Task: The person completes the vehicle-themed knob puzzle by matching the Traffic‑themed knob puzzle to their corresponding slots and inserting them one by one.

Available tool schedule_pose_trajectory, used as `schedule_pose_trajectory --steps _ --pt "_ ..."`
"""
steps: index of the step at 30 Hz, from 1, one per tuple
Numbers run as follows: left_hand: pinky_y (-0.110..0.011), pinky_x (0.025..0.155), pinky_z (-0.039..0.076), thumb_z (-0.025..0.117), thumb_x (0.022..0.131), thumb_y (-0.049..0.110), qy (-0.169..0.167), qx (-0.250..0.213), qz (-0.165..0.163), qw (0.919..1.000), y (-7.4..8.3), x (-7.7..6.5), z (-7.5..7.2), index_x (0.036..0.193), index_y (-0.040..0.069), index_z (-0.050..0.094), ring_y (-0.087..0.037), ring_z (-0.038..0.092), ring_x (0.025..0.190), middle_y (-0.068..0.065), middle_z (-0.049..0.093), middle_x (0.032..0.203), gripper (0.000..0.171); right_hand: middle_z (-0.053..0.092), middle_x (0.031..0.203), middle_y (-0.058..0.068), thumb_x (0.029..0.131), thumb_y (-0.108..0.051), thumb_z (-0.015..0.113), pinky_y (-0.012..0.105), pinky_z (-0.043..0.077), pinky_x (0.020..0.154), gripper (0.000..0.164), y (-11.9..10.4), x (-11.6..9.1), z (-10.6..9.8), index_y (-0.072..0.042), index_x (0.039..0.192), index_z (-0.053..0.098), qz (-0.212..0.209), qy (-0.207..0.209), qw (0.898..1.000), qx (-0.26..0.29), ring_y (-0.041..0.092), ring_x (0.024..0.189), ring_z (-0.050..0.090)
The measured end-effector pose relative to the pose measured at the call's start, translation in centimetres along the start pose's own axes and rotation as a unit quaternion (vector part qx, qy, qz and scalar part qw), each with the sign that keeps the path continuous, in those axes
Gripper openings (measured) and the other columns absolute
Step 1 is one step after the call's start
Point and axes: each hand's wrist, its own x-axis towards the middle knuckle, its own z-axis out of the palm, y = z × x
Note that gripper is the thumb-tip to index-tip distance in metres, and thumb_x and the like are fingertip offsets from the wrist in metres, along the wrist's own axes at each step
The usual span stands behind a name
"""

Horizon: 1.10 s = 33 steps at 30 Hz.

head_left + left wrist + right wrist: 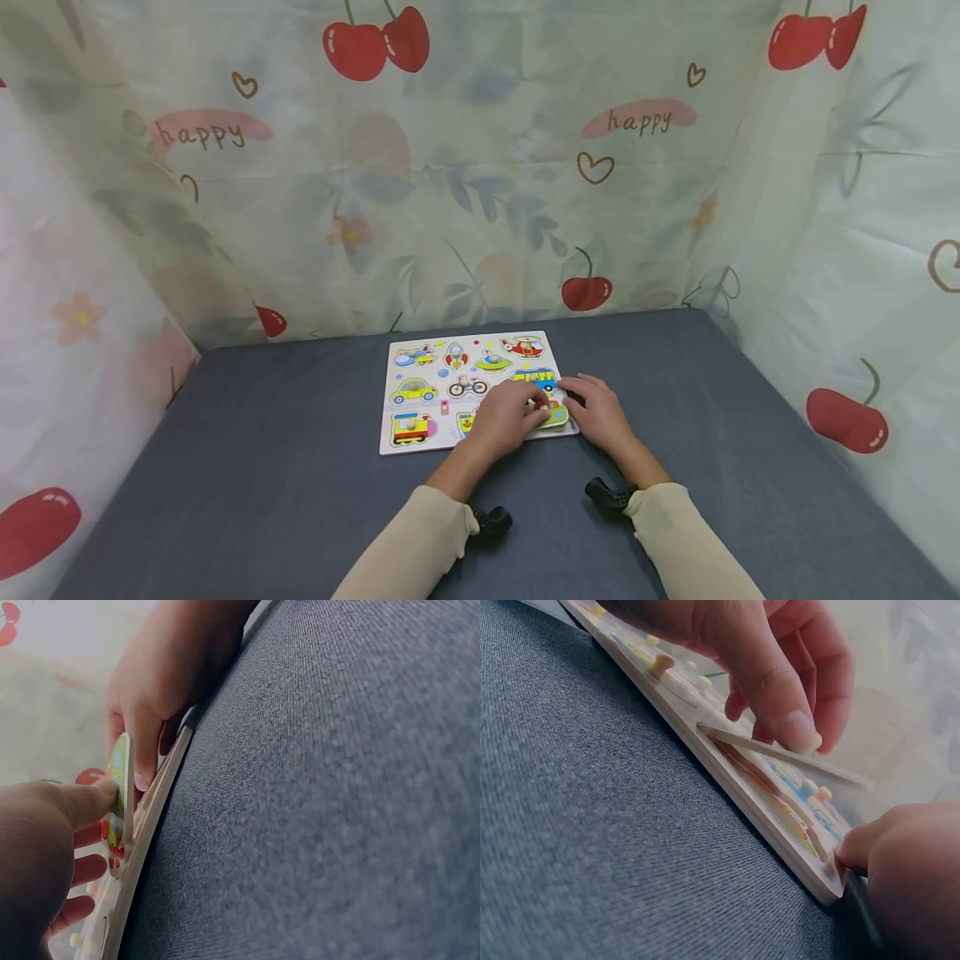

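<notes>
A wooden knob puzzle board with vehicle pictures lies on the dark table. My left hand is over its lower right part and pinches a green puzzle piece between thumb and fingers. In the right wrist view the piece is tilted, one end low at the board and the other raised above a recess. My right hand rests at the board's right edge, its fingertips touching the board near the blue bus piece. In the left wrist view, the right hand is just beyond the piece.
Other knobbed pieces sit in the board, among them a yellow car, a train, a bicycle and a red helicopter. A patterned curtain stands behind the table and along both sides.
</notes>
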Motion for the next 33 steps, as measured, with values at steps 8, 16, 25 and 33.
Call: schedule_pose_trajectory --steps 8,16,25,33 --pt "-0.029 0.075 0.046 0.071 0.089 0.031 -0.002 0.059 0.026 0.9979 -0.12 0.25 0.49 0.100 0.021 0.073 -0.012 0.055 0.081 0.010 0.065 0.084 0.014 0.060 0.130 0.016 0.094 -0.010 0.063 0.057 0.032 0.105 0.032 -0.11 0.03 -0.05 -0.004 0.125 0.065 0.008 -0.003 1.000 0.006 0.038 0.131 0.042" --pt "-0.030 0.073 0.046 0.071 0.090 0.032 -0.006 0.082 0.032 0.9961 -0.08 0.38 0.53 0.098 0.021 0.074 -0.013 0.055 0.079 0.009 0.066 0.085 0.014 0.060 0.130 0.017 0.094 -0.009 0.063 0.057 0.032 0.105 0.032 -0.20 0.02 -0.12 -0.004 0.125 0.065 0.008 -0.001 1.000 0.006 0.038 0.131 0.042" --pt "-0.030 0.074 0.046 0.071 0.089 0.030 -0.011 0.086 0.039 0.9955 -0.25 0.23 0.26 0.099 0.021 0.074 -0.012 0.056 0.081 0.009 0.068 0.088 0.014 0.060 0.130 0.017 0.093 -0.009 0.063 0.058 0.032 0.105 0.032 -0.34 0.05 -0.16 -0.004 0.125 0.065 0.011 -0.001 1.000 0.005 0.038 0.131 0.042" --pt "-0.029 0.073 0.046 0.072 0.087 0.027 -0.011 0.082 0.049 0.9954 -0.54 -0.24 -0.06 0.099 0.020 0.075 -0.013 0.057 0.081 0.009 0.069 0.090 0.014 0.060 0.130 0.016 0.093 -0.010 0.063 0.057 0.032 0.106 0.032 -0.43 -0.07 -0.09 -0.003 0.125 0.065 0.013 0.000 1.000 0.007 0.038 0.132 0.042"
